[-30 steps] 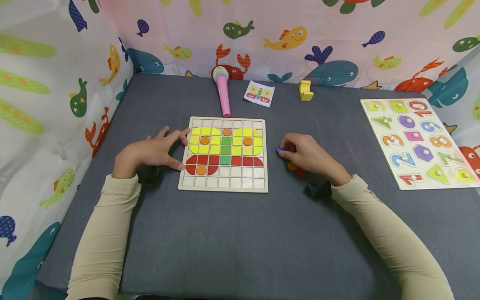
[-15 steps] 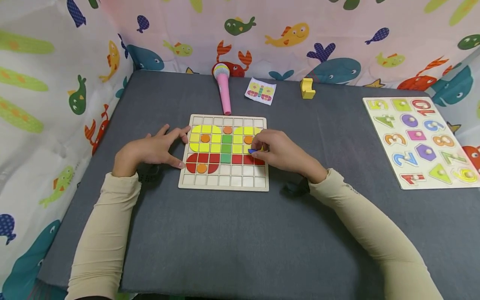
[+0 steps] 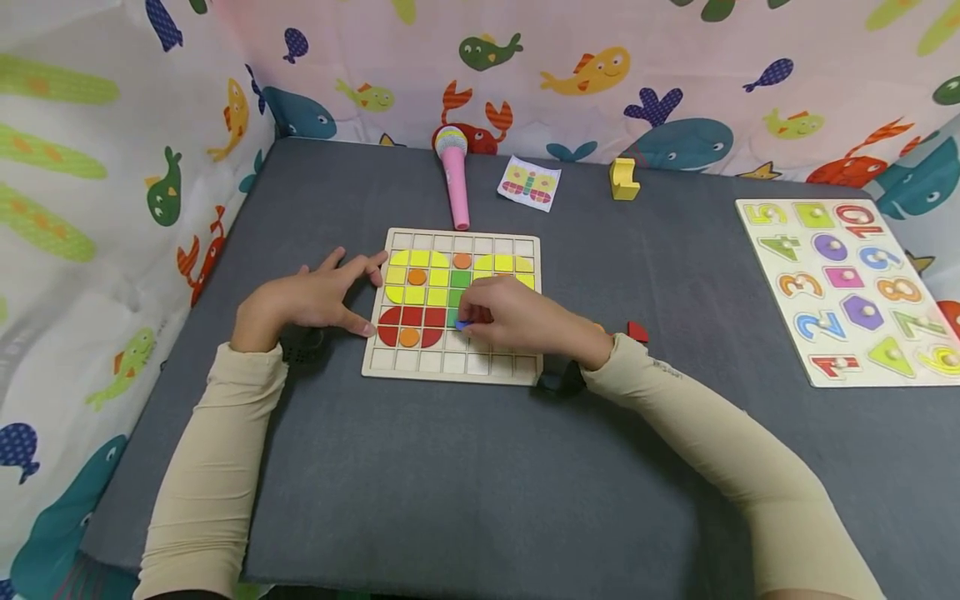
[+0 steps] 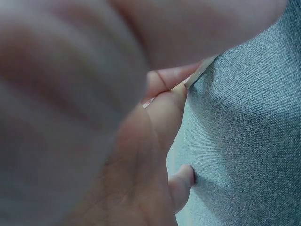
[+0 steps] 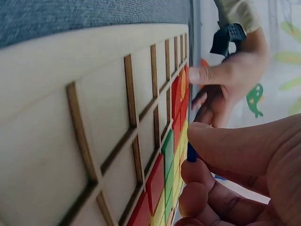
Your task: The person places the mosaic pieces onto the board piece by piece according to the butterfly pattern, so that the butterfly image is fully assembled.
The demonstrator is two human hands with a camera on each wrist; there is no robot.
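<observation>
A wooden grid board [image 3: 450,379] lies mid-table, its cells partly filled with yellow, red, orange and green tiles in a butterfly-like pattern. My left hand [image 3: 300,302] is spread along the board's left edge, its thumb and fingertips touching the rim. My right hand [image 3: 517,312] is over the board, pinching a small blue tile [image 5: 191,151] between thumb and fingers. In the head view the blue piece shows beside the lower end of the green tile column [image 3: 461,279]. The right hand hides part of the yellow and red tiles on that side.
A loose red tile [image 3: 637,332] lies right of the board, by the right sleeve. Behind the board are a pink toy microphone [image 3: 455,187], a butterfly pattern card [image 3: 528,183] and a yellow block [image 3: 624,180]. A number-and-shape puzzle board [image 3: 855,292] lies far right.
My right hand has carried the blue tile leftward, from the table right of the board, across the right-hand tiles to the lower end of the green column. The left hand keeps its place.
</observation>
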